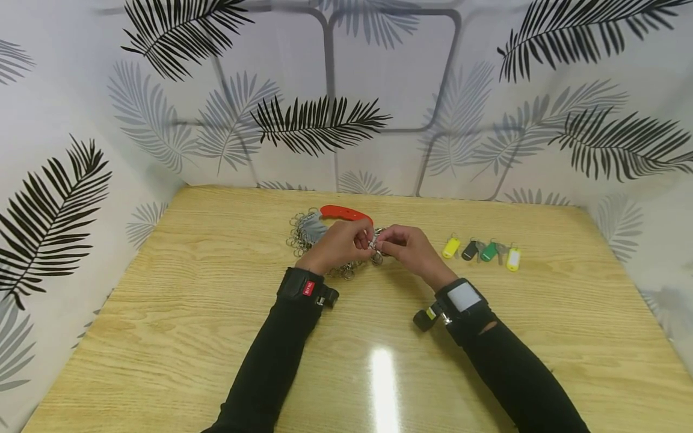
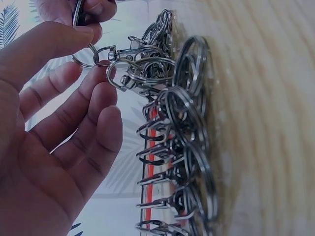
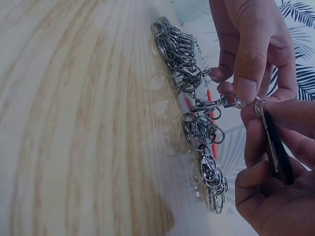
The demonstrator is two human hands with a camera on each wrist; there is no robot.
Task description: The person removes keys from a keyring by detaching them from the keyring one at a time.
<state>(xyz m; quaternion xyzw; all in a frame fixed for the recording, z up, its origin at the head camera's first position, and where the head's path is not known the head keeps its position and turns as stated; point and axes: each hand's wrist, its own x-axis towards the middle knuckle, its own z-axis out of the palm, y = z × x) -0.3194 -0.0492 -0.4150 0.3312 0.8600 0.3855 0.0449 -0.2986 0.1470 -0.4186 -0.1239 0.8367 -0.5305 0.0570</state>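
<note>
In the head view my left hand (image 1: 341, 240) and right hand (image 1: 408, 248) meet over a cluster of metal swivel clasps with split rings (image 1: 346, 272). My left thumb and fingers pinch a split ring (image 2: 84, 60), which is linked to a swivel clasp (image 2: 112, 51). Between the fingers of my right hand (image 3: 275, 196) is a flat dark key tag (image 3: 280, 152) with a metal edge along it, its top close against the ring. More clasps and rings (image 3: 184, 76) hang together just beside the fingers. Behind the left hand curves a red strip (image 1: 343, 211).
Right of the hands lie a yellow key tag (image 1: 450, 248), a black one (image 1: 470, 251), a green one (image 1: 489, 252) and a second yellow one (image 1: 513, 258), with keys among them. A grey piece (image 1: 312, 228) lies amid the rings. Leaf-patterned sheeting (image 1: 390, 72) stands behind the wooden table (image 1: 178, 337).
</note>
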